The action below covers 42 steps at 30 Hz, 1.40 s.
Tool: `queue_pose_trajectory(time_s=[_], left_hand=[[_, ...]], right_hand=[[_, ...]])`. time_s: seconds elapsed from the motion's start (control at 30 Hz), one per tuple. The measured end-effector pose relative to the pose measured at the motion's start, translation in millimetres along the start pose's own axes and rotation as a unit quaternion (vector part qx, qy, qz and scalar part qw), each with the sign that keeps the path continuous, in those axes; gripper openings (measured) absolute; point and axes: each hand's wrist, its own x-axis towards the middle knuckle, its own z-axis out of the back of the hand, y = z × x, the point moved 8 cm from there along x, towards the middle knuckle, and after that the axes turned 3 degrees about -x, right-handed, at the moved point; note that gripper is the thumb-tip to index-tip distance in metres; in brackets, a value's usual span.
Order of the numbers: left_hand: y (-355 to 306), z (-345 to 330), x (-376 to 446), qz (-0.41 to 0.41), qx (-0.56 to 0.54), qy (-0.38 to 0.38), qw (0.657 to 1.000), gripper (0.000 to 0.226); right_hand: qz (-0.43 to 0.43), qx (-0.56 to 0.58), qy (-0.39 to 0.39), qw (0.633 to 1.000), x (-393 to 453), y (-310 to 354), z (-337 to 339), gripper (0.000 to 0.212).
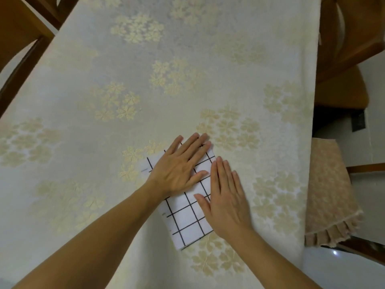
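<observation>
Cloth: a folded white cloth (187,217) with a black grid is lying flat on the table, in the near right part of the top. It is running slantwise, from close to the person toward the far right.

Left hand: the left hand (177,170) is pressing palm down on the far half of the cloth. Its fingers are lying straight and close together, not curling round anything. The fingertips are reaching the cloth's far edge, and the thumb is stretching across the grid toward the other hand.

Right hand: the right hand (226,197) is resting palm down along the cloth's right edge, with its fingers lying straight, side by side, and pointing away from the person. The thumb is spreading out onto the grid, while the outer side of the hand is lying on the tablecloth (it is gripping nothing either).

Gap between hands: the two are sitting just beside each other. The left thumb tip is coming very close to the right forefinger, and whether they are touching I cannot tell.

Forearms: both bare forearms are coming in from the near corners, and the left one is crossing the cloth's left edge.

Tablecloth: a cream tablecloth (145,80) with pale gold flower clusters is covering the whole top.

Chairs: a wooden chair (25,28) is standing at the far left, and another wooden chair (343,49) at the far right.

Cushion: a beige frilled cushion (329,195) is lying on a seat beside the table's right edge.
</observation>
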Motion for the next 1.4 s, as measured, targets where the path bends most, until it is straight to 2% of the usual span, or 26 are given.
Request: queue_pose_trajectory(time_s=[0.2,0.37,0.53,0.67,0.77,0.9,1.03,1.17,1.27,1.4], left_hand=[[7.5,1.7,0.6,0.003,0.011,0.009,1.0,0.071],[4.5,17.0,-29.3,0.113,-0.012,-0.027,0.993,0.075],[-15.1,-5.6,-69.7,0.166,-0.021,-0.014,0.986,0.077],[-11.7,-9.5,-72.2,0.189,-0.032,-0.002,0.981,0.079],[-23.5,2.6,-88.4,0.223,-0.047,-0.034,0.973,0.081],[-64.4,-8.4,-113.7,0.235,-0.061,-0.037,0.969,0.079],[-63.5,-28.4,-117.2,0.267,-0.062,-0.014,0.962,0.079],[-66.7,-25.4,-118.6,0.256,-0.069,-0.025,0.964,0.077],[-50.0,-6.2,-121.3,0.267,-0.074,-0.06,0.959,0.07],[6.5,27.4,-117.6,0.313,-0.054,-0.101,0.943,0.058]], right_hand=[[0.005,-0.027,0.023,0.999,-5.5,-3.6,0.5,0.089],[0.035,-0.018,0.032,0.999,-7.3,-10.7,6.2,0.088],[0.14,-0.039,0.048,0.988,-11.2,-8.4,-0.3,0.084],[0.157,-0.048,0.05,0.985,-11.8,-6.9,1.4,0.087],[0.173,-0.046,0.035,0.983,-9.0,-4.4,11.8,0.087],[0.207,-0.061,0.046,0.975,-9.0,-9.8,9.8,0.086],[0.214,-0.076,0.051,0.972,-10.0,-15.4,2.2,0.087],[0.222,-0.065,0.051,0.972,-11.2,-12.5,5.7,0.087],[0.253,-0.044,0.029,0.966,-3.4,-11.5,23.3,0.083],[0.28,-0.052,-0.011,0.959,45.5,-14.0,51.0,0.064]])
